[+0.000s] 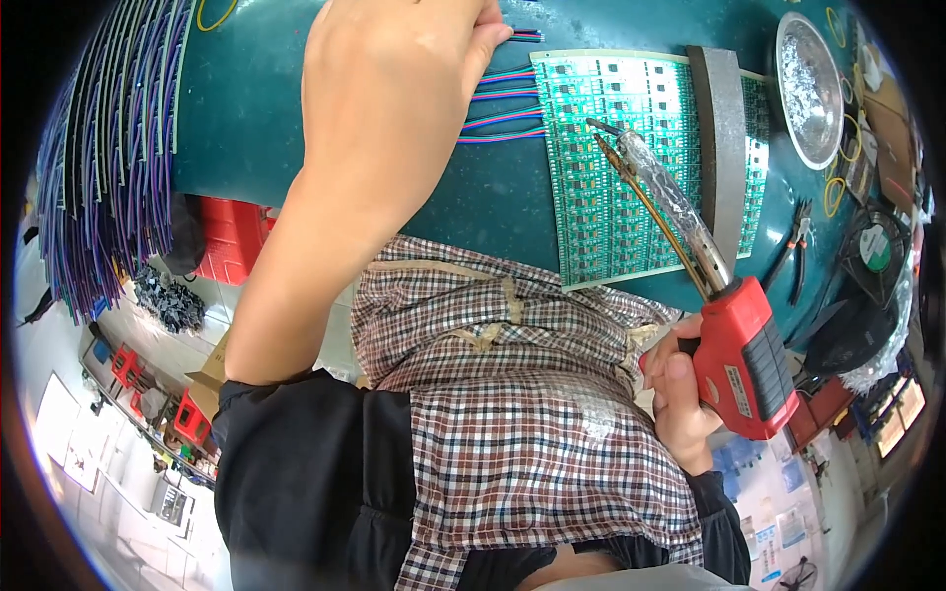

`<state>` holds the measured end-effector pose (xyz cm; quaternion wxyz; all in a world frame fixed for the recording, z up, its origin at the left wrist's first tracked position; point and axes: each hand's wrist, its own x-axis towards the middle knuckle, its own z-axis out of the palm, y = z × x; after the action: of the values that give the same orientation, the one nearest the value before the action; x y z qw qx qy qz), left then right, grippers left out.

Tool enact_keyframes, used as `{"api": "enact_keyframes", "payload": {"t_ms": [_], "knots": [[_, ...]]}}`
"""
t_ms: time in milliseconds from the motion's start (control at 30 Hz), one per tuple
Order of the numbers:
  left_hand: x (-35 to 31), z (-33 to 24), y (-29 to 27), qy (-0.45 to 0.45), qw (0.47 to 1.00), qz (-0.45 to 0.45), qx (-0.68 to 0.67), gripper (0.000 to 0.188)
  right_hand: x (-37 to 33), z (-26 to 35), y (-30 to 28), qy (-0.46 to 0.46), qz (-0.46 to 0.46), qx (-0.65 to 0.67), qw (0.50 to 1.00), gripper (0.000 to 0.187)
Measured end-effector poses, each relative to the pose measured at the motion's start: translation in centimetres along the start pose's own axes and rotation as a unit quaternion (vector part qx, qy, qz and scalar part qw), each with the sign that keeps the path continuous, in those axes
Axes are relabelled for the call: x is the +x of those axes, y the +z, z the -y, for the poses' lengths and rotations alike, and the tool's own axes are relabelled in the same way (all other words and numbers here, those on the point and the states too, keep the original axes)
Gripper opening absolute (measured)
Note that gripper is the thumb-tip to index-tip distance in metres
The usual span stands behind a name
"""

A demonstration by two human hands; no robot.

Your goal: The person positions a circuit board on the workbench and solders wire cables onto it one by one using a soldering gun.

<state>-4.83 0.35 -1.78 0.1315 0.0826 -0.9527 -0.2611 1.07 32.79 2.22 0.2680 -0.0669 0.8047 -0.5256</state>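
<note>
My left hand [399, 74] reaches to the far side of the green table, its back toward me. Thumb and finger pinch a short strip of coloured wires [527, 36], whose ends stick out beyond the fingertips. My right hand [680, 399] grips a red and black soldering gun [744, 355]. Its dark tip and brass feed tube point up and left over a panel of small green circuit boards [611, 202]. Several coloured wire strips [507, 96] run from the panel's left edge and pass behind my left hand and wrist. A grey metal bar [722, 138] lies across the panel's right part.
At the right stand a metal bowl [810, 94] with whitish bits inside, pliers [800, 241] with orange-black handles, and a small black fan [872, 251]. Many purple-blue wired strips [118, 148] hang over the table's left end. Below it is a red stool [232, 241].
</note>
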Motion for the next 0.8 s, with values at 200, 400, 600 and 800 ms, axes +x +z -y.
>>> {"api": "enact_keyframes", "payload": {"t_ms": [200, 400, 600, 800], "knots": [[1.3, 4.2, 5.5, 0.280, 0.867, -0.311, -0.269, 0.016, 0.2, 0.4, 0.4, 0.001, 0.002, 0.010, 1.000, 0.029], [0.2, -2.3, -2.3, -0.134, 0.987, 0.066, -0.054, 0.016, 0.2, 0.3, 0.3, 0.004, -0.017, 0.019, 1.000, 0.030], [-3.3, -2.5, -2.1, -0.017, 0.994, 0.066, -0.084, 0.013, -0.2, 0.3, 0.2, 0.010, -0.015, 0.013, 1.000, 0.032], [-4.6, -2.5, -0.9, -0.079, 0.986, 0.119, -0.080, 0.014, -0.3, 0.3, -0.5, -0.008, 0.039, -0.036, 0.999, 0.035]]}}
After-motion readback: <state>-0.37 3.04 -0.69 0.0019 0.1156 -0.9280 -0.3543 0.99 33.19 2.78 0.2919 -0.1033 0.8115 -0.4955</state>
